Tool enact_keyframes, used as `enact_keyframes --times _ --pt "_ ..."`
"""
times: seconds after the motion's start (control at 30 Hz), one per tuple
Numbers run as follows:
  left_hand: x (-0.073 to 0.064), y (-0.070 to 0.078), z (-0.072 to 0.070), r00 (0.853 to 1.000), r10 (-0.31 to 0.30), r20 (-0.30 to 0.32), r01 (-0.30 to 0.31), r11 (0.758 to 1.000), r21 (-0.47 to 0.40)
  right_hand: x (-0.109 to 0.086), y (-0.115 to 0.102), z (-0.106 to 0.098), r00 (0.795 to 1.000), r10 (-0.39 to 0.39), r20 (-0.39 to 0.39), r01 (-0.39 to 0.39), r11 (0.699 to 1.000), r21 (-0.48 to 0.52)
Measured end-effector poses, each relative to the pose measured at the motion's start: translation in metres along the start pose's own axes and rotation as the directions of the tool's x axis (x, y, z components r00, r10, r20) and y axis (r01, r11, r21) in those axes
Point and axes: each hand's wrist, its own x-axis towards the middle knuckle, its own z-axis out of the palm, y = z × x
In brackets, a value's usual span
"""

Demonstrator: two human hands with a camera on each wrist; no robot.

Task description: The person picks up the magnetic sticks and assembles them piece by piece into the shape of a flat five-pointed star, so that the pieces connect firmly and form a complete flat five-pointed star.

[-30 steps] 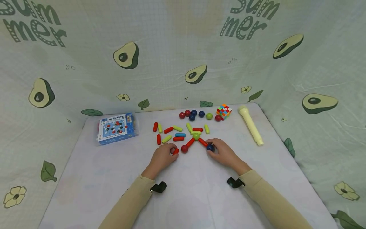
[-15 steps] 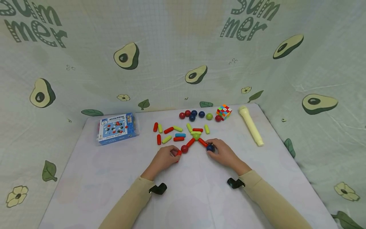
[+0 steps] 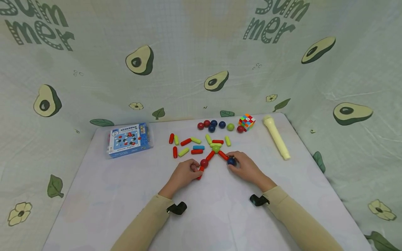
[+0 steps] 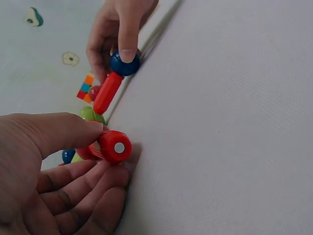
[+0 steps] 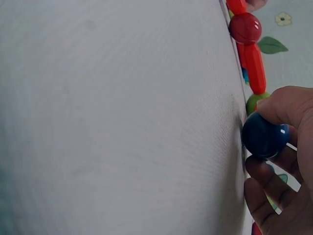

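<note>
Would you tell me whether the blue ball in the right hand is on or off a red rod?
On: the left wrist view shows the blue ball meeting the red rod, no gap.

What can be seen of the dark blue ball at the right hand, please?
The dark blue ball is round and smooth, with a glossy surface that catches small highlights; it looks like plastic or painted wood, but I cannot tell which. One end of a red stick touches it. The right hand holds it between thumb and fingers, which hide part of it. It is low over the table, perhaps resting on it.
</note>
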Motion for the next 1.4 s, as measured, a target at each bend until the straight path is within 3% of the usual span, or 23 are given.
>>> enact_keyframes --times 0.17,0.5,0.93,1.4 --pt "0.005 0.001 0.005 0.999 0.015 -0.039 -0.014 0.999 0.041 0.0 0.001 0.0 1.0 -0.008 0.004 0.008 1.0 0.008" --pt "0.011 0.005 0.011 0.989 0.105 -0.102 -0.092 0.988 0.126 0.001 0.004 0.004 0.999 -0.028 0.035 0.027 0.999 0.039" --pt "0.013 0.002 0.016 0.978 0.095 -0.187 -0.074 0.99 0.116 0.0 -0.003 0.004 0.999 -0.028 0.045 0.026 0.999 0.047" --pt "0.015 0.0 0.014 0.981 0.071 -0.18 -0.057 0.995 0.081 0.0 -0.005 0.003 0.998 -0.022 0.06 0.018 0.998 0.059"
